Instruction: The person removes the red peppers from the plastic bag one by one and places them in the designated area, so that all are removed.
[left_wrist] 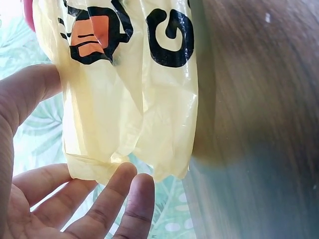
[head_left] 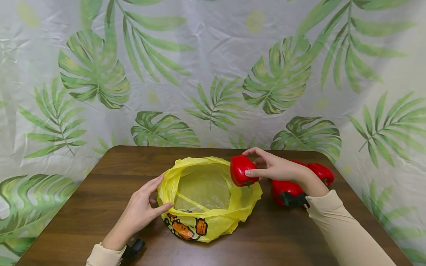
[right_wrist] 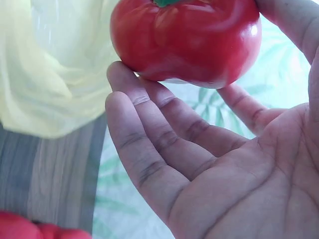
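A yellow plastic bag with black and orange print stands on the table with its mouth spread wide. My left hand rests against the bag's left side, thumb at the front rim and fingers spread along the outside. In the left wrist view, those fingers are fairly straight at the bag's edge. My right hand pinches a red bell pepper between thumb and fingers, over the bag's right rim. The pepper's green stem points down toward me. In the right wrist view, the pepper sits at the fingertips.
More red bell peppers lie on the right of the brown wooden table, partly hidden by my right forearm. Behind the table hangs a leaf-patterned cloth. A dark wrist device shows below my left wrist.
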Action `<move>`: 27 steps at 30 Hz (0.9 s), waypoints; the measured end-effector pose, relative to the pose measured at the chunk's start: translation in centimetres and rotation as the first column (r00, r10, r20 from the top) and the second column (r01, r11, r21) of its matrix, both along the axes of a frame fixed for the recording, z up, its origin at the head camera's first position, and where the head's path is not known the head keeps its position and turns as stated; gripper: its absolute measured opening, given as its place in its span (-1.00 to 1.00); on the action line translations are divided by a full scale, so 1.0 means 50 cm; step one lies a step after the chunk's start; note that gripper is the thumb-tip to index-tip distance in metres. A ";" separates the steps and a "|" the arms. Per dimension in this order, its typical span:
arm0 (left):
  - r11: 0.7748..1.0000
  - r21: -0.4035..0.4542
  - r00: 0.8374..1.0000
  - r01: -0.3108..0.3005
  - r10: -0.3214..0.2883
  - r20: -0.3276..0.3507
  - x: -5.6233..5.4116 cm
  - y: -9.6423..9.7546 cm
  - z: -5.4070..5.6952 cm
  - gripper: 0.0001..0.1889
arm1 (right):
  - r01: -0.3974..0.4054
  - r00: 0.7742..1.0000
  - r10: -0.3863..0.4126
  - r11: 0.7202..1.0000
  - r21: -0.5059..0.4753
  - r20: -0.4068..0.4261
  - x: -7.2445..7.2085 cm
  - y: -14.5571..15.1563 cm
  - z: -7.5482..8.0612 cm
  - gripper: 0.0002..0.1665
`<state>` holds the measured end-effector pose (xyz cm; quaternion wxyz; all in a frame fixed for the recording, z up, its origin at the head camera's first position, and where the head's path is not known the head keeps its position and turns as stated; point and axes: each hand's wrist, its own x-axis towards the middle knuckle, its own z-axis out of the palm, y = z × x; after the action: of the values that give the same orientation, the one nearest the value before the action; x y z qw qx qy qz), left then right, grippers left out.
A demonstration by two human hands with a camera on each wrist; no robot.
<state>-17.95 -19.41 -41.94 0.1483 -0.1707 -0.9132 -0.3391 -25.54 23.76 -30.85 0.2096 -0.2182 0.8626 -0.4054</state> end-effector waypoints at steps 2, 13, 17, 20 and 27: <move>1.000 -0.002 1.000 -0.001 0.001 0.007 0.001 0.000 -0.001 -0.07 | 0.012 1.000 -0.012 1.000 -0.004 -0.002 0.007 0.014 0.000 -0.14; 1.000 -0.006 1.000 -0.010 0.010 -0.007 0.003 -0.005 -0.006 -0.07 | 0.067 0.997 -0.068 0.997 -0.023 -0.040 0.052 0.103 0.010 -0.17; 1.000 0.002 1.000 -0.005 0.005 -0.011 0.000 -0.006 -0.008 -0.06 | 0.083 0.994 -0.084 0.996 -0.015 -0.075 0.064 0.140 0.005 -0.20; 1.000 0.010 1.000 -0.001 0.001 -0.007 -0.001 -0.007 -0.008 -0.07 | 0.103 0.990 -0.104 0.995 -0.012 -0.098 0.073 0.167 0.001 -0.23; 1.000 0.014 1.000 0.000 0.000 -0.001 -0.002 -0.007 -0.004 -0.07 | 0.151 0.977 -0.153 0.988 -0.027 -0.150 0.091 0.235 0.000 -0.33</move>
<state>-18.07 -19.75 -42.15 0.1497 -0.1699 -0.9106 -0.3457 -20.97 35.51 -30.84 0.1099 -0.1836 0.8870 -0.4092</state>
